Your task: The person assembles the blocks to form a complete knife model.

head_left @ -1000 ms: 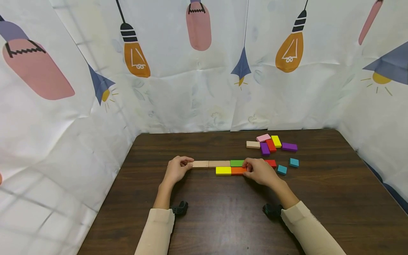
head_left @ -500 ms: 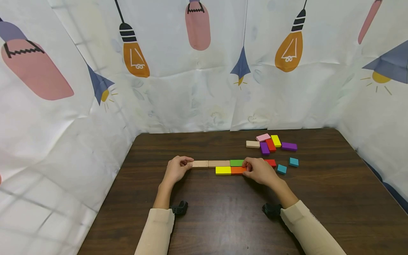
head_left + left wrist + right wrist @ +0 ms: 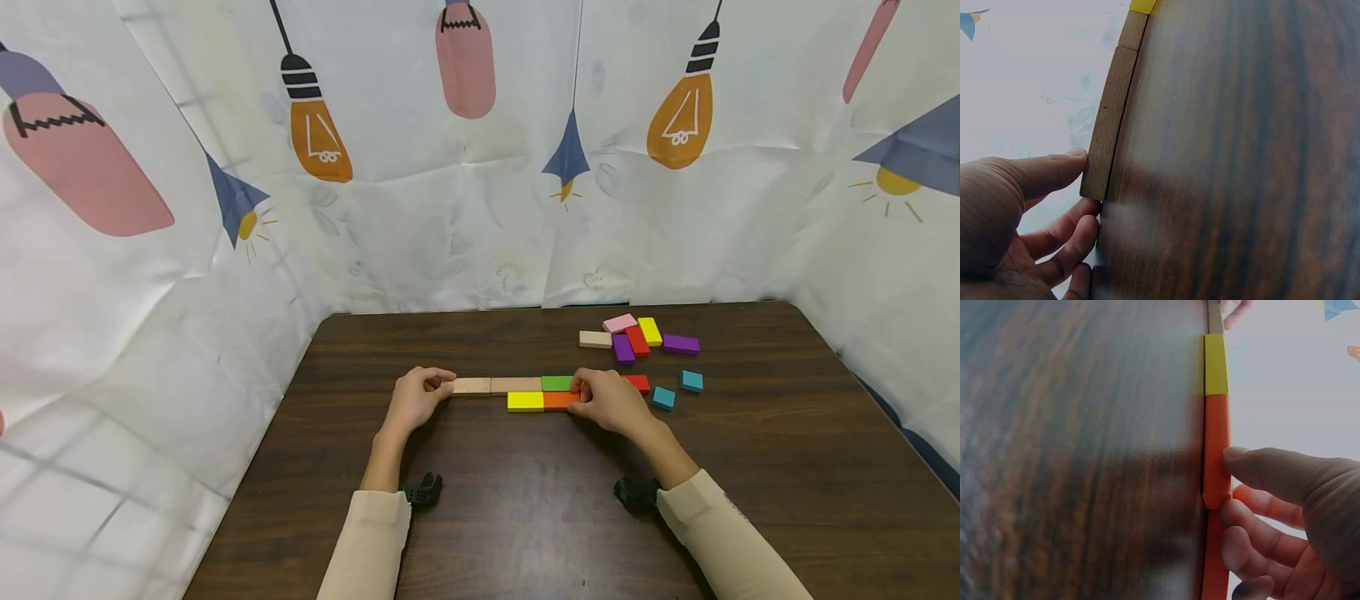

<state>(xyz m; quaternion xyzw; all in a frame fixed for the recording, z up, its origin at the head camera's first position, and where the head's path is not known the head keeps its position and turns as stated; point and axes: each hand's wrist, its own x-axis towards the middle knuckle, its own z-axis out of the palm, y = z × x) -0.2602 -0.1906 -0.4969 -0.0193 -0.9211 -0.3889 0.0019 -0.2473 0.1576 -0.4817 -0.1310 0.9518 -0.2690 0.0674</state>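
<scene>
In the head view, a row of wooden blocks lies across the table. Two plain wooden blocks (image 3: 471, 387) form its left part, followed by a green block (image 3: 557, 383) and, past my right hand, a red block (image 3: 637, 383). In front of them, a yellow block (image 3: 525, 402) and an orange block (image 3: 558, 402) lie end to end. My left hand (image 3: 420, 396) holds the leftmost plain block by its end, thumb on it in the left wrist view. My right hand (image 3: 611, 402) grips the orange block's right end and hides the middle of the back row.
Two small blue blocks (image 3: 663, 398) lie right of the row. Behind them is a loose group with a pink block (image 3: 619, 323), a purple block (image 3: 681, 345) and several others. The dark wooden table (image 3: 510, 517) ends at a printed white curtain (image 3: 480, 225).
My right hand and wrist have shifted very slightly to the left, the thumb a little further along the orange block. My left hand and the blocks look unmoved.
</scene>
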